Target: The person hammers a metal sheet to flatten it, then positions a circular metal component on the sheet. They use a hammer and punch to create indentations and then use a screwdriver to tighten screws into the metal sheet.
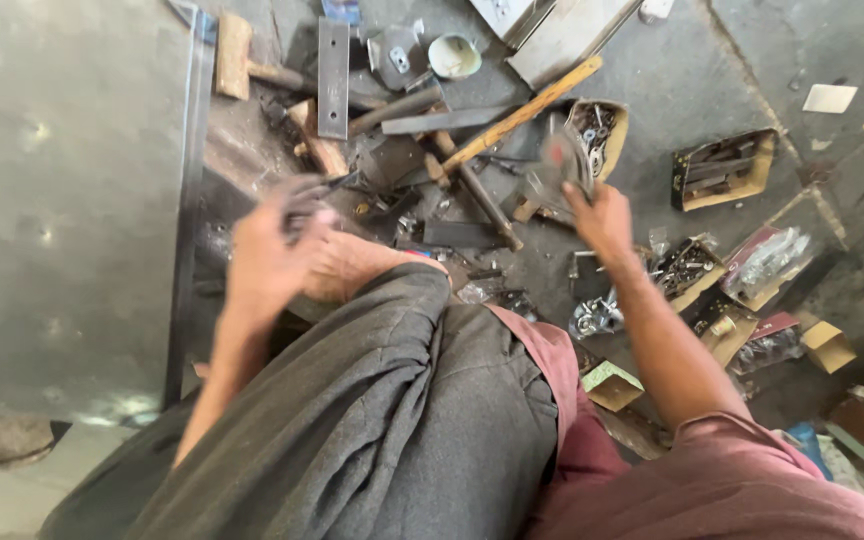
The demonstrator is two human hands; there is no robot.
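**Two hands busy over a floor full of workshop scrap**

Two hands, one tool each, and a proper mess in between. Far left there's a big grey metal sheet [62, 200] lying flat, its dark folded edge running top to bottom right next to the person's knee, close enough to work on without shifting.

The left hand [270, 255] sits just past that edge, closed around a dark plier-like tool [317, 190] that pokes out toward the scrap pile. It's motion-blurred, so I can't tell exactly what the tool is. A bare foot [357, 262] is tucked right beside that hand, knee bent up in grey trousers, so the person is squatting low over the floor.

In the middle: wooden-handled hammers [517, 115], steel offcuts and a flat bar [333, 75], all heaped within arm's reach.

The right hand [602, 215] is lifted above the pile, gripping a blurred dark object [562, 155], maybe a hammer head, can't say for sure. The hands are well apart.

Toward the right edge of the floor, several open cardboard boxes [722, 170] of bolts and fittings sit in a loose arc, open sides up for easy grabbing.
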